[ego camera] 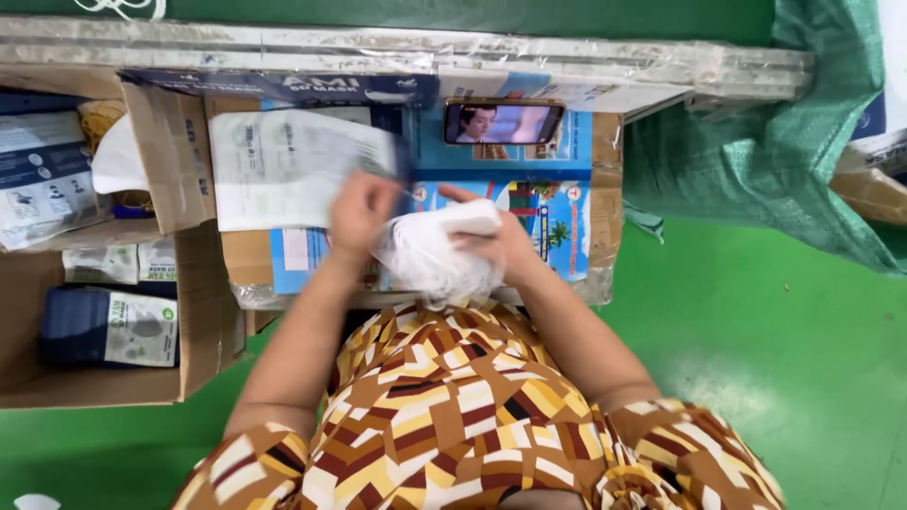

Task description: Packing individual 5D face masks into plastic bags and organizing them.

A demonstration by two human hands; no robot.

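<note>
We take the phone [503, 123], lying on its long side with its screen lit, as our landmark. It leans against a low cardboard work surface [605, 189] covered with blue printed sheets, which spreads below and to both sides of it. Above the phone runs a long plastic-wrapped board [567, 52]. Far left of the phone we see an open cardboard box [194, 321] holding dark and white flat packets [109, 328], with more packets [38, 175] stacked above it. Right of the phone hangs a green woven sack [784, 142]. Below and right of the phone spreads the glossy green floor [775, 359].
</note>
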